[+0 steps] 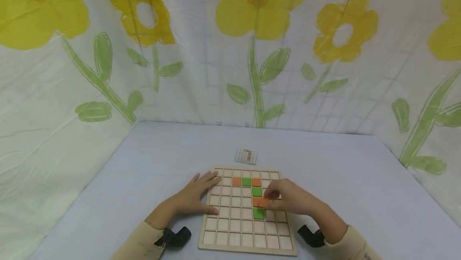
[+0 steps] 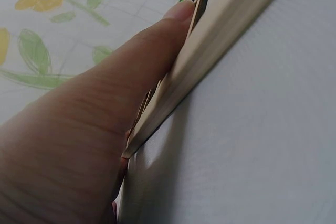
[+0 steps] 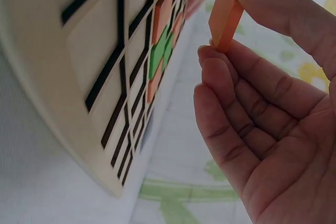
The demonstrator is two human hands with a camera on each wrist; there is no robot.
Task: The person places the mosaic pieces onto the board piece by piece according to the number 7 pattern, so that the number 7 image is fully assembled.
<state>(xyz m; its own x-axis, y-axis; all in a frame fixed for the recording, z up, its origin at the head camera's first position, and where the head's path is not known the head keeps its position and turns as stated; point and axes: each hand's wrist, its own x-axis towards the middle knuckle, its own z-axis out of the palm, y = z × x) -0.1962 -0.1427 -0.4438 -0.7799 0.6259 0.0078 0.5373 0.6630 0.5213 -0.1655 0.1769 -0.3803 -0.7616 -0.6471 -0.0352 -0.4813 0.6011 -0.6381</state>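
A wooden grid board [image 1: 230,238] lies on the table, holding orange and green square tiles. An orange tile [image 1: 236,181], a green tile [image 1: 246,181] and another orange one [image 1: 256,182] form a row near its far side. Below them a column runs down: green tile [image 1: 257,192], orange tile [image 1: 255,201], green tile [image 1: 258,213]. My right hand [image 1: 293,198] pinches a loose orange tile [image 3: 226,17] between thumb and index finger, raised off the board. My left hand [image 1: 192,196] rests with spread fingers on the board's left edge, its thumb [image 2: 152,48] lying over the rim.
A small card [image 1: 246,155] printed with a grid and a brown angular shape lies beyond the board. Black wrist mounts [image 1: 176,237] sit at both cuffs. A white curtain [image 1: 201,72] with yellow flowers hangs behind the pale table [image 1: 324,168].
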